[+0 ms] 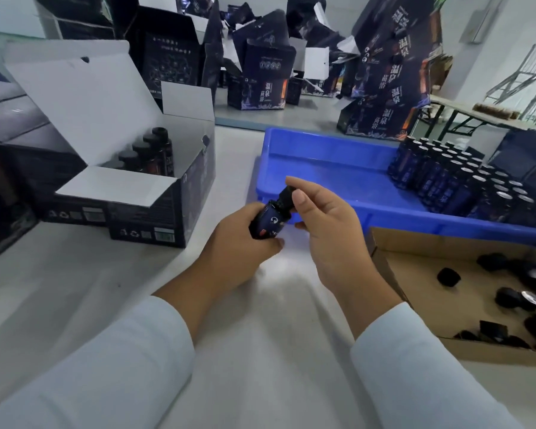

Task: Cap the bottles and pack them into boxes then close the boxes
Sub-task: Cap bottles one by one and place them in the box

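I am holding a small dark bottle (268,219) tilted above the white table (136,274), my left hand (239,246) wrapping around its body while my right hand (322,224) is pinching the black cap (287,193) at its neck between thumb and forefinger. By my reading I am working through the capping step: the cap is sitting on the neck, though I cannot tell whether it is fully tightened. More uncapped bottles (464,181) are standing packed together at the right end of the blue tray (322,168), and loose caps (508,292) are lying in the cardboard tray (415,264) near my right wrist. To my left the open box (155,209) is already holding a row of capped bottles (149,150), with room showing beside them. The next move, I judge, is calling for a firm twist until the cap seats, then carrying this bottle left and lowering it upright next to the others, keeping it clear of the box's raised flaps.
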